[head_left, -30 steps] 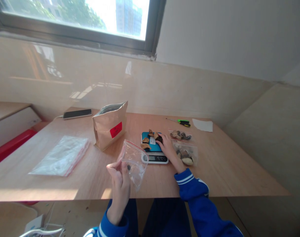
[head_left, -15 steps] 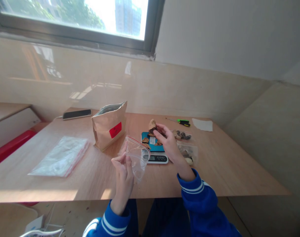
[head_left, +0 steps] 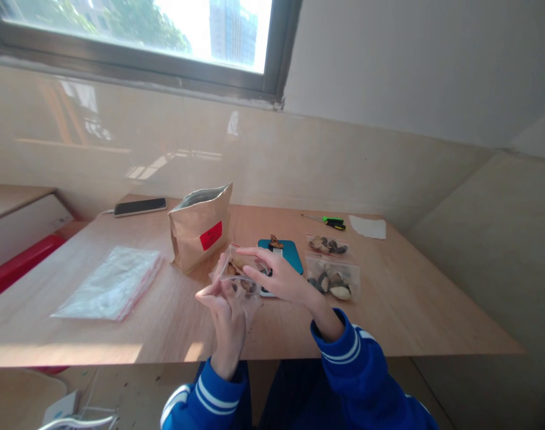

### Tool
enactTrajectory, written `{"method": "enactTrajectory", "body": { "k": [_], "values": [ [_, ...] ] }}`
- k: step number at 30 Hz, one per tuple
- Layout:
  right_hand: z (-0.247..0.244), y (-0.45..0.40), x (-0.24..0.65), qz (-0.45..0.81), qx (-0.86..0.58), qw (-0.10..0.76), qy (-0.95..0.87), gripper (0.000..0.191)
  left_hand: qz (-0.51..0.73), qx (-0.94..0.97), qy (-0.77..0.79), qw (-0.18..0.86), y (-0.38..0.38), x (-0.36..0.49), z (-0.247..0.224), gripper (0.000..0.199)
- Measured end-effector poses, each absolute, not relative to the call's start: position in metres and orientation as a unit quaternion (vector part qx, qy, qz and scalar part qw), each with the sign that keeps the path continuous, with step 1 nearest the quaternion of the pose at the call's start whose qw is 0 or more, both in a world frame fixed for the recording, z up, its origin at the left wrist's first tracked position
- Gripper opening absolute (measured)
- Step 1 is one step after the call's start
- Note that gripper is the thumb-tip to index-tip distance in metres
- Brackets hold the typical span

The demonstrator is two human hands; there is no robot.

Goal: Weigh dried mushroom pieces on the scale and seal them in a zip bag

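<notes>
My left hand (head_left: 225,310) pinches the side of a clear zip bag (head_left: 250,307), keeping its mouth up. Brown dried mushroom pieces (head_left: 245,286) show through the plastic. At the bag's mouth is my right hand (head_left: 284,278), its thumb and index finger stretched out and apart, with some fingertips hidden by the bag. Behind the hands is a kitchen scale (head_left: 293,254) with a teal platform, partly covered by my right hand. One dried mushroom piece (head_left: 275,242) lies on its far edge.
Two filled zip bags, a nearer one (head_left: 344,280) and a farther one (head_left: 328,245), lie right of the scale. A kraft pouch (head_left: 196,233) stands open at left, near flat plastic bags (head_left: 111,283) and a phone (head_left: 140,207). Screwdrivers (head_left: 330,221) and white paper (head_left: 367,227) lie at the back right.
My right hand has moved left and down from over the scale to the bag's mouth. Mushroom pieces now show in the bag, and fewer lie on the scale.
</notes>
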State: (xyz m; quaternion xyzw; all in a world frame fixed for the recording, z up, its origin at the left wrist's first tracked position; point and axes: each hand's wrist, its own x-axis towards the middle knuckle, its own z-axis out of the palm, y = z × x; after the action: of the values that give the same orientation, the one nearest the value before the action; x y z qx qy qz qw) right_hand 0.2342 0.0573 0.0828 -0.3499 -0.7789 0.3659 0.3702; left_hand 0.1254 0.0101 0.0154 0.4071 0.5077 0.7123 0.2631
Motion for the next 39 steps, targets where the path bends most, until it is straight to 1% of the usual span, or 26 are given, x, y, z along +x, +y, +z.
{"method": "enactTrajectory", "body": {
  "k": [3,5,7,9,10,11,13,15,18,22,24,26,28,29,31,32,33,35,36,39],
  "values": [
    [0.077,0.069,0.245,0.351,-0.363,0.429,-0.749,0.03,0.707,0.396,0.528,0.253,0.009,0.124,0.012,0.019],
    [0.06,0.084,0.255,0.304,-0.404,0.436,-0.744,0.029,0.703,0.397,0.537,0.244,0.01,0.123,0.01,0.018],
    [0.036,0.098,0.263,0.245,-0.437,0.374,-0.78,0.032,0.702,0.405,0.536,0.236,0.01,0.121,0.009,0.017],
    [0.012,0.109,0.269,0.204,-0.448,0.301,-0.817,0.039,0.701,0.406,0.54,0.23,0.01,0.119,0.008,0.017],
    [0.003,0.111,0.271,0.19,-0.452,0.277,-0.827,0.041,0.698,0.404,0.545,0.229,0.01,0.118,0.007,0.017],
    [-0.005,0.113,0.273,0.18,-0.456,0.265,-0.83,0.04,0.694,0.401,0.552,0.229,0.01,0.118,0.006,0.018],
    [-0.015,0.114,0.275,0.167,-0.466,0.267,-0.827,0.035,0.69,0.396,0.56,0.23,0.01,0.117,0.005,0.02],
    [-0.019,0.114,0.277,0.166,-0.469,0.289,-0.817,0.031,0.696,0.398,0.55,0.235,0.01,0.116,0.003,0.02],
    [-0.012,0.113,0.278,0.189,-0.483,0.346,-0.782,0.031,0.702,0.404,0.532,0.247,0.011,0.116,0.002,0.02],
    [0.021,0.104,0.268,0.261,-0.494,0.47,-0.683,0.04,0.697,0.397,0.543,0.249,0.011,0.118,0.001,0.023],
    [0.045,0.093,0.258,0.296,-0.459,0.5,-0.672,0.046,0.693,0.39,0.548,0.259,0.011,0.12,-0.001,0.025],
    [0.066,0.08,0.248,0.32,-0.409,0.472,-0.712,0.056,0.687,0.389,0.552,0.268,0.011,0.122,-0.002,0.026],
    [0.079,0.071,0.244,0.342,-0.36,0.403,-0.769,0.066,0.687,0.396,0.546,0.271,0.01,0.123,-0.001,0.025],
    [0.08,0.07,0.244,0.353,-0.341,0.371,-0.788,0.068,0.69,0.402,0.538,0.271,0.009,0.123,0.001,0.024],
    [0.073,0.076,0.25,0.37,-0.331,0.341,-0.798,0.061,0.695,0.405,0.529,0.271,0.007,0.123,0.004,0.022],
    [0.066,0.082,0.255,0.367,-0.347,0.349,-0.79,0.054,0.695,0.402,0.531,0.272,0.006,0.123,0.005,0.021],
    [0.056,0.091,0.261,0.349,-0.376,0.367,-0.776,0.047,0.694,0.399,0.534,0.273,0.005,0.123,0.006,0.021],
    [0.033,0.109,0.273,0.269,-0.465,0.399,-0.743,0.043,0.693,0.395,0.538,0.275,0.004,0.122,0.007,0.02],
    [0.022,0.118,0.279,0.216,-0.512,0.394,-0.732,0.043,0.694,0.393,0.538,0.274,0.003,0.122,0.007,0.02],
    [-0.003,0.135,0.291,0.105,-0.596,0.322,-0.728,0.04,0.699,0.391,0.533,0.273,0.002,0.121,0.007,0.021]
  ]
}}
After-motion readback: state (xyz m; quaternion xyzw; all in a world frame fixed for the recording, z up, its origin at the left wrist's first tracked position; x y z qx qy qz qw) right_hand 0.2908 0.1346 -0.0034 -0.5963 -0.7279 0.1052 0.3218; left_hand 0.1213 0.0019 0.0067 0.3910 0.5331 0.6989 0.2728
